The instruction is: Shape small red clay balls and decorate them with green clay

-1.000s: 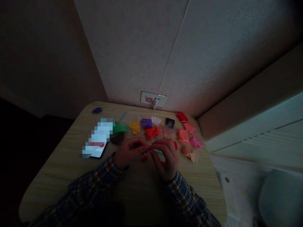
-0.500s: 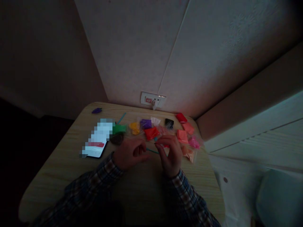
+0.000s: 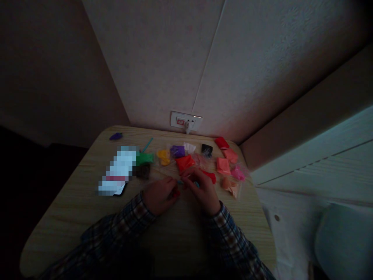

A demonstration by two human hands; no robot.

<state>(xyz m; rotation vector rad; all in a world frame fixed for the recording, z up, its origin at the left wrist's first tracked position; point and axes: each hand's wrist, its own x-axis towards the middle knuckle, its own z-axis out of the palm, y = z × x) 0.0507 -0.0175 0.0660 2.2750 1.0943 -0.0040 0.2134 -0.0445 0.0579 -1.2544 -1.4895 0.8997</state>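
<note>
My left hand (image 3: 159,196) is closed, palm inward, over the near middle of the wooden table. A small red lump (image 3: 175,193), perhaps modelling clay, shows between its thumb and fingers. Close by on the right, my right hand (image 3: 205,192) has thumb and fingertips pinched together; what they grip is too small and dark to make out. A thin teal stick (image 3: 180,182) shows between the two hands, partly hidden by the right one. Just beyond the fingers lie a bright red packet (image 3: 184,162) and a second red packet (image 3: 211,177).
Packets of coloured clay spread across the back: green (image 3: 145,158), yellow (image 3: 164,157), purple (image 3: 177,151), black (image 3: 206,150), coral (image 3: 223,165), pink (image 3: 238,173). A phone (image 3: 119,171) lies left. Behind stands a wall with a socket (image 3: 186,121).
Both hands have come lower and closer together, the right shifting left. The red lump now shows in my left hand, whose fingers have closed more. The view has shifted slightly.
</note>
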